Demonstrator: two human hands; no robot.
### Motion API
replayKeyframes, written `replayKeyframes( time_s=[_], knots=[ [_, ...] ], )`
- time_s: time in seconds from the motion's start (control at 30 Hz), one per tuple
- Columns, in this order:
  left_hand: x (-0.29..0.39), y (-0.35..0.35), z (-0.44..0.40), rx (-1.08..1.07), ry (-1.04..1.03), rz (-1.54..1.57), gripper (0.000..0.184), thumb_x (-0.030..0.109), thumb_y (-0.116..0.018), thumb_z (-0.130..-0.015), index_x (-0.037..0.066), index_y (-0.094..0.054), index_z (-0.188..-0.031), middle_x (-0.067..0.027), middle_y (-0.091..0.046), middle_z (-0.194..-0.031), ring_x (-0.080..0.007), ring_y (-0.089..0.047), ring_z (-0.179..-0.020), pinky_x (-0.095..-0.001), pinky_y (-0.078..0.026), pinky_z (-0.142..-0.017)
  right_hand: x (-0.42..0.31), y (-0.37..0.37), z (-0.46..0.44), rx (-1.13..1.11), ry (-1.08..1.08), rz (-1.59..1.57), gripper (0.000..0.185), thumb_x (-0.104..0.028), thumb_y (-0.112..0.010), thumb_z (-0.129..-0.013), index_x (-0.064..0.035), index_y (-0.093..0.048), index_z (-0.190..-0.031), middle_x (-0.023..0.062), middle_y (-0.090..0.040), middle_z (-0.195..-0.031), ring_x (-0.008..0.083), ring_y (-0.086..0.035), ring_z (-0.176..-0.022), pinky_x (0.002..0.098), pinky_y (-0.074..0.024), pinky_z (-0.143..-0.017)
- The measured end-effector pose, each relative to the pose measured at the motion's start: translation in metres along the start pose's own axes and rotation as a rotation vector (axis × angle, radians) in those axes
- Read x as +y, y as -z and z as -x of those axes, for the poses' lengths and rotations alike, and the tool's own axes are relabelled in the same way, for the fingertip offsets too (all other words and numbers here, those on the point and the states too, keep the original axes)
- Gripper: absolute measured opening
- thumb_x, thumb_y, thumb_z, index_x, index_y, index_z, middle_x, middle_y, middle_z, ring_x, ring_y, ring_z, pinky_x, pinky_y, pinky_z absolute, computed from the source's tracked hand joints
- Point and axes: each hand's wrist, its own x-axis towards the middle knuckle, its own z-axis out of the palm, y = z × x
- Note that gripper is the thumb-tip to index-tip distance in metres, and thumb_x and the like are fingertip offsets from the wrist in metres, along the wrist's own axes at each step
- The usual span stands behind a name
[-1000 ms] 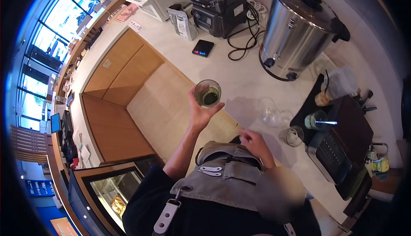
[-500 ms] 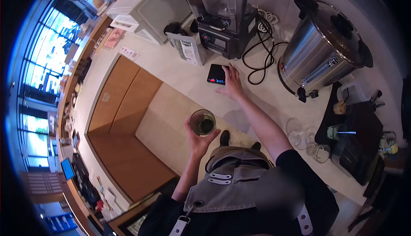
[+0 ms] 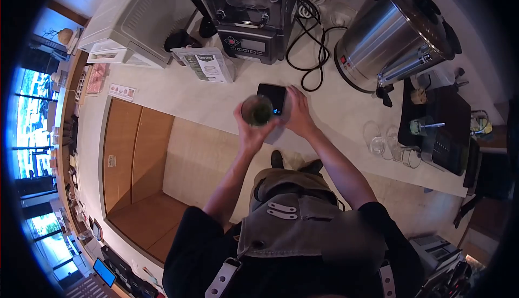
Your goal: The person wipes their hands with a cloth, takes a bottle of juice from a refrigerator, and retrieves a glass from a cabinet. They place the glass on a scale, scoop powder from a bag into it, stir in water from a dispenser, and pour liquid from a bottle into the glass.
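Note:
My left hand (image 3: 253, 134) is wrapped round a clear drinking glass (image 3: 250, 105) with something dark green in its bottom. The glass is held above the counter and overlaps the left part of a small black digital scale (image 3: 274, 91). On the scale's front edge a blue display glows. My right hand (image 3: 298, 115) lies along the right side of the scale, fingers stretched out and thumb toward its front. Whether those fingers press on the scale I cannot tell.
Behind the scale stand a blender (image 3: 251, 38) and a printed pouch (image 3: 208, 66). A black cable (image 3: 308, 71) lies coiled near a steel urn (image 3: 373, 38). Glasses (image 3: 409, 157) stand at right, near a dark tray (image 3: 411, 100). The counter (image 3: 346, 136) ends close to my body.
My left hand has brought the glass forward, from in front of the counter to over the scale's left part. My right hand stays at the scale's right side, fingers less spread. The view has turned.

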Motion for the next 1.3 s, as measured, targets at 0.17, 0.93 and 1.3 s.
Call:
replayKeyframes(
  time_s=[0.17,0.93,1.3],
  knots=[
    [-0.016,-0.018,-0.048,-0.063,0.010,0.012,0.100,0.006,-0.093,-0.072,0.001,-0.024,-0.144,-0.0181,-0.051,-0.135,-0.0273,-0.055,-0.126,-0.0403,-0.048,-0.107,-0.010,0.005,0.052,-0.006,0.051,0.159,0.069,-0.029,-0.077,-0.086,-0.0102,-0.048,-0.145,0.0185,-0.044,-0.148,0.0397,-0.040,-0.139,0.0506,-0.0361,-0.112],
    [-0.020,0.051,0.114,0.193,0.057,-0.005,0.022,0.024,-0.051,-0.107,0.004,-0.046,-0.115,-0.0069,-0.054,-0.095,-0.0172,-0.054,-0.091,-0.0327,-0.045,-0.085,-0.002,-0.026,0.055,0.047,0.132,0.470,0.067,-0.026,-0.065,-0.089,-0.0242,-0.048,-0.154,0.0175,-0.056,-0.137,0.0370,-0.049,-0.130,0.0550,-0.0385,-0.109],
    [0.038,-0.155,0.248,-0.656,-0.087,-0.082,0.030,0.023,-0.048,-0.109,0.002,-0.051,-0.088,-0.0032,-0.048,-0.066,-0.0127,-0.046,-0.061,-0.0292,-0.040,-0.060,0.007,0.141,0.309,-0.063,-0.206,-0.015,0.018,-0.022,-0.070,-0.083,-0.0074,-0.075,-0.092,0.0152,-0.074,-0.089,0.0374,-0.072,-0.093,0.0497,-0.0564,-0.081]
  ],
)
